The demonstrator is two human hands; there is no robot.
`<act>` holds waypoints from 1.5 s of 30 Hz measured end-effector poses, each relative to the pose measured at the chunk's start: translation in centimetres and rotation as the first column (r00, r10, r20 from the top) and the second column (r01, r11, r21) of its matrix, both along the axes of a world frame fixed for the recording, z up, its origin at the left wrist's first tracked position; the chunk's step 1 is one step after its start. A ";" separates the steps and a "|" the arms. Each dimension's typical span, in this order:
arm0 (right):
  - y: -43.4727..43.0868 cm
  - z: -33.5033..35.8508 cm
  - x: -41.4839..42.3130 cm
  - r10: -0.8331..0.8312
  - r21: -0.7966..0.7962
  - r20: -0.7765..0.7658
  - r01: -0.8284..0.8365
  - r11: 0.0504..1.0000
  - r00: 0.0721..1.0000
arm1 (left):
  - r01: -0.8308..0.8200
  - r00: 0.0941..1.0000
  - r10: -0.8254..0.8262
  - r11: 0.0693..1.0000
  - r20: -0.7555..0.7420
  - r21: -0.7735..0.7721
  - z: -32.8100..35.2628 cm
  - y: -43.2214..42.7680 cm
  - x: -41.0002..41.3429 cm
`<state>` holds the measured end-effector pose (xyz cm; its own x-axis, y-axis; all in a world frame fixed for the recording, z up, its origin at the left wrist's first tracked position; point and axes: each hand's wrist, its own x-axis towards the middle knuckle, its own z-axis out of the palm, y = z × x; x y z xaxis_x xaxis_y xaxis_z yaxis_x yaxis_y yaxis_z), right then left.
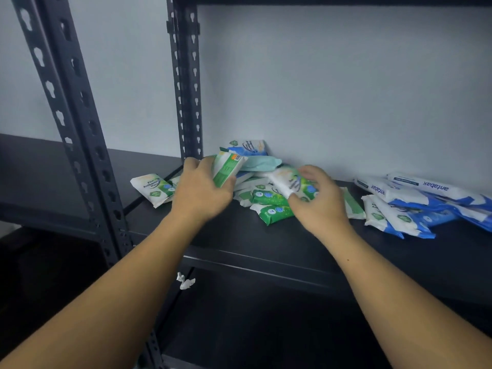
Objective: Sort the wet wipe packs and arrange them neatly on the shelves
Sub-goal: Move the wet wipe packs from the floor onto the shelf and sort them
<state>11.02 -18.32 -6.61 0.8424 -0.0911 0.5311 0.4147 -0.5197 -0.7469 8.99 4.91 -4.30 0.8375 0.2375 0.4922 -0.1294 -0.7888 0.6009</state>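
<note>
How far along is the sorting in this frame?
Early on. Done: blue packs look roughly grouped at the right, heaped, not neat. In hand: the left hand grips a green pack; the right hand grips a white-green pack from the middle pile. Left: that pile is mixed green and blue, and nothing is lined up.

Both bare forearms reached forward and up across the front edge of the shelf (239,235), drawing closer together toward the wrists. The left hand (202,191) lay back-up near the shelf's left rear corner, its fingers curled round a green-and-white pack (227,169) held tilted on edge. The right hand (320,202) sat to its right, knuckles up, with fingers and thumb closed on a white-and-green pack (290,182). The two hands were near each other but apart.
</note>
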 end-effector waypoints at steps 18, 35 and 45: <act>-0.2 4.1 0.3 -0.214 -0.631 -0.381 -0.084 0.771 0.900 | -0.062 0.851 -0.011 0.991 -0.526 -0.120 3.1 1.0 0.2; -6.6 -10.3 -25.6 -0.220 -0.083 -0.474 0.206 0.975 0.852 | 0.085 0.900 -0.293 0.843 -0.321 -0.531 -11.5 -7.5 -22.0; -10.6 -30.3 -32.3 -0.270 -0.250 -0.938 0.117 0.961 0.219 | -0.068 0.609 -0.134 0.973 -0.782 -0.220 -32.7 -9.0 -29.2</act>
<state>-21.26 -28.89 -36.92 0.6880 -0.3446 -0.6387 -0.6939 -0.5702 -0.4398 -20.19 -4.08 -36.99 0.8828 0.2113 -0.4195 0.4498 -0.6377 0.6253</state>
